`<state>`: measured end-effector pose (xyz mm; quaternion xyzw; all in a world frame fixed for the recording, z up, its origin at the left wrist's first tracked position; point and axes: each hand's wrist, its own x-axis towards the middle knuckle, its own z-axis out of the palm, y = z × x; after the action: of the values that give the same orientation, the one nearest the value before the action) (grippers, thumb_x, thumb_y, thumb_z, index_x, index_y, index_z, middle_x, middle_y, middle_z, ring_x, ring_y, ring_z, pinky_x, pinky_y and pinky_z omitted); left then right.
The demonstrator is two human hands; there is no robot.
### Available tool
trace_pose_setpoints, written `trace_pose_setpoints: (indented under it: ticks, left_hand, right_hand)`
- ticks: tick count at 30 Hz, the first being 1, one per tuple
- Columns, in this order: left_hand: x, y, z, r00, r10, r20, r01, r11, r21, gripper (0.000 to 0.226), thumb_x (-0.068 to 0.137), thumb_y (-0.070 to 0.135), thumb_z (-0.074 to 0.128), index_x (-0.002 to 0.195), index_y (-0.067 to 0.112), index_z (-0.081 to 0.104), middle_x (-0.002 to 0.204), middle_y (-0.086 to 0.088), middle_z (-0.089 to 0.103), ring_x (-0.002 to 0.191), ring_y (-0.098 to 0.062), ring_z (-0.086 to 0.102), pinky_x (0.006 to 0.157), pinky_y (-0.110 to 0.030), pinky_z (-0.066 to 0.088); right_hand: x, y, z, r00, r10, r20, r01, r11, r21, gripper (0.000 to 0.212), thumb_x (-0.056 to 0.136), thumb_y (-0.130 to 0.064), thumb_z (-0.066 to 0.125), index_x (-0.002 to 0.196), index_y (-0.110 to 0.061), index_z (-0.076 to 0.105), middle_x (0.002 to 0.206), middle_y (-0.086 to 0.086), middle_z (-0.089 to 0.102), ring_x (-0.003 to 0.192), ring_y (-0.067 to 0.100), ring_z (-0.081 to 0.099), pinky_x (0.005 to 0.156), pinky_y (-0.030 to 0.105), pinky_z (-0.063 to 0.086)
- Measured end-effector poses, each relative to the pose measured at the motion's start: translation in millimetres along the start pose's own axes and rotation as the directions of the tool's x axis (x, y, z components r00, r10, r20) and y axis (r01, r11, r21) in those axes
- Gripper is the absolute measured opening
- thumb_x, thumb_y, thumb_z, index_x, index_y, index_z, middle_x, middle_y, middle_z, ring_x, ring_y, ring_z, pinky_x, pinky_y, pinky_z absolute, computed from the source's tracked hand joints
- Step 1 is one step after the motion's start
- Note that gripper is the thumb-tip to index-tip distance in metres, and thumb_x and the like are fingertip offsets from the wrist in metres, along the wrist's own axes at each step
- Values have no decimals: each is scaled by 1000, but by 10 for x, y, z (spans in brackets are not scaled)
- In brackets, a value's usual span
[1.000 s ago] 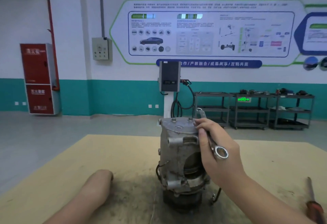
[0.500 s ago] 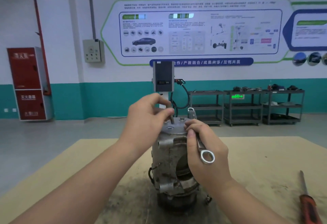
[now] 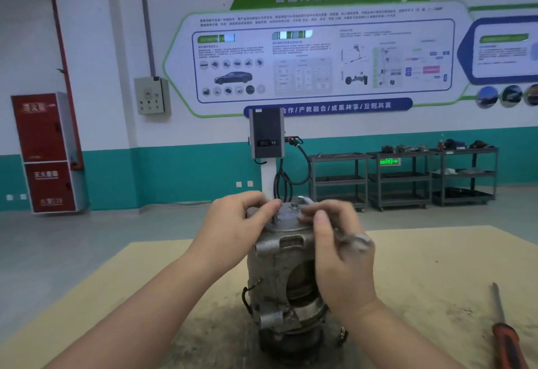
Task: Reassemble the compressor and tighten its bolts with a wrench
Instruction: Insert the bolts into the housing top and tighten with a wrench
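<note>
The compressor stands upright on the tan mat of the table, its round top plate level with both hands. The left hand reaches in from the left; its thumb and fingertips are curled together and pinch the head of a long bolt that stands upright in a hole at the left edge of the top plate, its shank showing just below the fingertips. A second bolt head sits seated in the plate, just right of those fingertips and between the two hands.

The right hand covers the right side of the housing. Its fingers are curled round a wrench, which is blurred: the ring end shows beside the knuckles on the right, and the open end seems to stick up past the fingertips at the far rim of the plate. The fingertips rest against the plate's right edge.

Below the right palm, the housing's side opening shows a dark round part inside; I cannot make out more of it. A small black clip lies on the mat just beside the compressor's base, under the right wrist. A red-handled screwdriver lies on the mat well to the right of the right forearm.

Beyond the fingers, shelf carts along the far wall hold dark parts on their top shelves.
</note>
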<state>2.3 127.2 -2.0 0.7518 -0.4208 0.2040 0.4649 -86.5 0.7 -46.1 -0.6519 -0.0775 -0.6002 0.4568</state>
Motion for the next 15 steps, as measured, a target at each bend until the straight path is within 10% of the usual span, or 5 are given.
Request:
trace_pose_setpoints:
  ticks: [4,7,11,15]
  left_hand:
    - [-38,-131,-11,977,-190,97,208,949,-238,63,81,70,35,136,42,48,132,37,43,124,18,34,101,-7,23]
    - [44,-278,41,913,-351,210,395,889,-230,59,97,60,28,145,30,40,141,21,39,134,1,32,114,-23,21]
    - [63,-376,135,914,-365,179,400,887,-230,23,102,47,36,113,36,53,110,26,55,107,4,52,75,-5,35]
    - [17,-394,221,922,-381,75,388,895,-219,28,103,44,34,117,27,52,116,10,56,109,-6,50,86,-19,32]
  right_hand:
    - [251,-154,-132,898,440,-20,-348,736,581,21,96,1,35,101,-17,47,68,10,69,54,19,63,52,24,51]
    - [390,-225,-124,840,536,87,-403,508,761,27,92,2,28,105,-11,47,62,14,64,49,19,54,48,26,48]
    - [411,-220,-63,860,488,148,-449,587,674,29,91,2,27,106,-11,48,62,11,62,49,19,51,50,26,47]
    - [433,-186,-99,873,480,87,-409,623,666,29,89,3,27,100,-12,48,59,12,58,47,19,47,50,27,43]
